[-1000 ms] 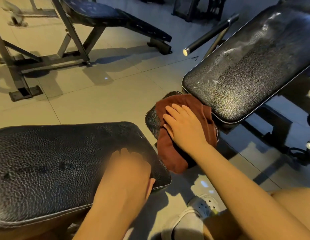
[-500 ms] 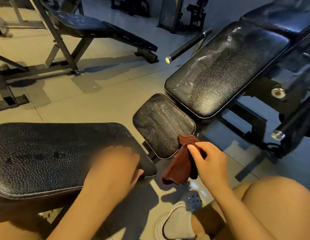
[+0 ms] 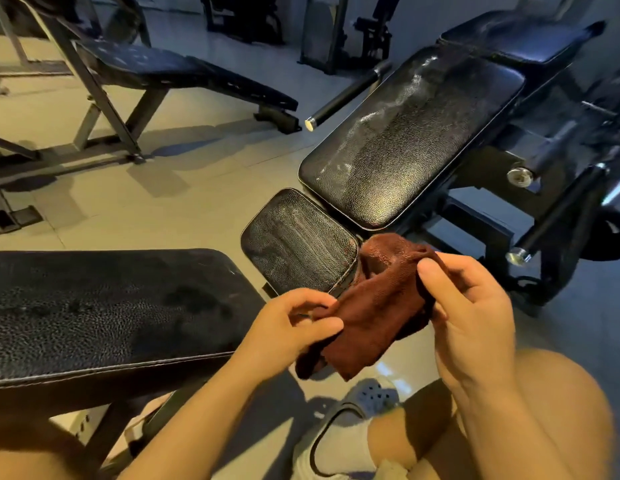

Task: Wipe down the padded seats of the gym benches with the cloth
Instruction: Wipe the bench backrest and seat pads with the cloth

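**Cloth in hand, long pad yet to do**

Low in the frame, we pinch the brown cloth (image 3: 381,313) between our left hand (image 3: 291,330) and right hand (image 3: 475,306), off every pad. Just beyond, the small seat pad (image 3: 298,244) shows wipe streaks; we judge it done. Farther up right, the long back pad (image 3: 412,140) carries white smears, seemingly unwiped.

The cloth (image 3: 378,306) hides the small seat pad's (image 3: 298,240) near corner.

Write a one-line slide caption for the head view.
Both hands, left hand and right hand, hold a brown cloth above the floor beside the small seat pad.
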Tool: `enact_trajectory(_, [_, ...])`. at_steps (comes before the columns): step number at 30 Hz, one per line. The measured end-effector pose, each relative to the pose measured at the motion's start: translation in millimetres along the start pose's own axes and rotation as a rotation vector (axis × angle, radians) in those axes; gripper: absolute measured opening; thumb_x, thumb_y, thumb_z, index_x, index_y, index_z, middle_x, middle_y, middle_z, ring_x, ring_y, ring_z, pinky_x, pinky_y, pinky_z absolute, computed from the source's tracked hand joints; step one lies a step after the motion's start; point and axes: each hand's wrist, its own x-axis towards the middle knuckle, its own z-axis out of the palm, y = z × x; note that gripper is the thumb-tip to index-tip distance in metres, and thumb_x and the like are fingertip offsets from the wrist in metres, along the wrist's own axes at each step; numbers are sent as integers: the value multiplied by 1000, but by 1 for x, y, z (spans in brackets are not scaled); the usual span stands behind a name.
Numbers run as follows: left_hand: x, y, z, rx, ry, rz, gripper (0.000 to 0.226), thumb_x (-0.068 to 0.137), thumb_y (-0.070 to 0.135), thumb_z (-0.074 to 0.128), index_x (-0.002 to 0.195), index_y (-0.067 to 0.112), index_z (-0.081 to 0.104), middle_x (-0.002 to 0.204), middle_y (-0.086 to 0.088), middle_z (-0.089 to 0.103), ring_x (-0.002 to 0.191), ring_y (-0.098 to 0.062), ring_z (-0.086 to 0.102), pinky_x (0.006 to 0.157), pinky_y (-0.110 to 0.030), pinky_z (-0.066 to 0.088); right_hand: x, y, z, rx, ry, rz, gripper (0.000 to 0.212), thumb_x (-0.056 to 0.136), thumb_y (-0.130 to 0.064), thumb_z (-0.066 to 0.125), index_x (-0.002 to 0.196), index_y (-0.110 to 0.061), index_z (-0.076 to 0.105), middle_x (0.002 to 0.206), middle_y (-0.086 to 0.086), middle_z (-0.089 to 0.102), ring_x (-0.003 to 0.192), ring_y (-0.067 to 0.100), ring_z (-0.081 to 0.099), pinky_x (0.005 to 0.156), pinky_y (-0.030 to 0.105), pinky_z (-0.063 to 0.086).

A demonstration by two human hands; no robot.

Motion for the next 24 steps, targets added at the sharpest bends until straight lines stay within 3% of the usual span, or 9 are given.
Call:
enact_trajectory(3, [0, 6, -7, 92, 136, 101, 15, 78, 9, 78, 80, 22, 72, 76, 6, 70, 69, -9, 61, 65, -21, 46, -2, 5, -6, -18, 22, 24, 5, 72, -21, 69, 71, -26, 70, 68, -8, 64, 66, 6, 59, 60, 17, 49])
enact_trajectory(5, [1, 14, -14, 212, 214, 149, 13, 80, 16, 78, 75, 26, 71, 74, 9, 69, 69, -13, 64, 68, -30, 50, -3, 12, -13, -176, 0, -34, 24, 79, -12, 71, 78, -34, 64, 72, -8, 59, 68, 6, 56, 61, 17, 46])
enact_trajectory(7, [1, 25, -21, 363, 272, 219, 12, 84, 18, 74, 77, 26, 69, 73, 13, 67, 67, -9, 62, 69, -32, 50, -3, 17, -24, -390, -133, -37, 39, 87, -6, 68, 98, -41, 57, 78, 1, 54, 72, 8, 54, 66, 17, 45])
enact_trajectory(9, [5, 42, -26, 468, 286, 286, 10, 86, 18, 71, 81, 26, 67, 78, 16, 67, 71, -4, 61, 73, -27, 48, -3, 21, -31, -566, -325, 43, 40, 90, -9, 65, 115, -40, 56, 83, -4, 57, 75, 2, 55, 69, 12, 45])
enact_trajectory(12, [16, 60, -33, 551, 233, 315, 11, 87, 16, 70, 82, 25, 65, 83, 13, 66, 77, -5, 62, 79, -29, 49, 0, 29, -30, -681, -424, 149, 17, 86, -25, 70, 103, -29, 71, 85, -5, 67, 82, 6, 62, 71, 18, 50])
enact_trajectory(15, [22, 69, -40, 704, 210, 342, 6, 88, 18, 68, 83, 21, 65, 83, 12, 66, 84, -4, 59, 83, -32, 47, 4, 40, -27, -826, -406, 189, 22, 74, -43, 76, 91, -32, 69, 72, -6, 61, 72, 10, 59, 67, 23, 49])
enact_trajectory(18, [21, 77, -53, 795, 243, 377, 3, 89, 19, 67, 86, 20, 66, 85, 13, 66, 81, -6, 59, 82, -26, 46, 4, 48, -27, -969, -427, 153, 11, 82, -30, 74, 88, -33, 66, 73, -7, 62, 74, 12, 59, 71, 34, 53])
enact_trajectory(21, [19, 81, -63, 830, 214, 312, 5, 88, 23, 67, 84, 23, 65, 85, 10, 66, 85, -4, 60, 79, -20, 45, 6, 52, -29, -1091, -413, 65, 23, 89, -19, 69, 77, -36, 60, 82, -9, 57, 75, 8, 52, 64, 24, 44])
enact_trajectory(24, [19, 86, -69, 875, 153, 255, 4, 86, 19, 69, 84, 20, 66, 82, 8, 67, 80, -7, 59, 73, -18, 43, 9, 44, -31, -1086, -364, -37, 15, 86, -20, 71, 80, -29, 61, 98, -12, 51, 87, 7, 50, 72, 25, 44])
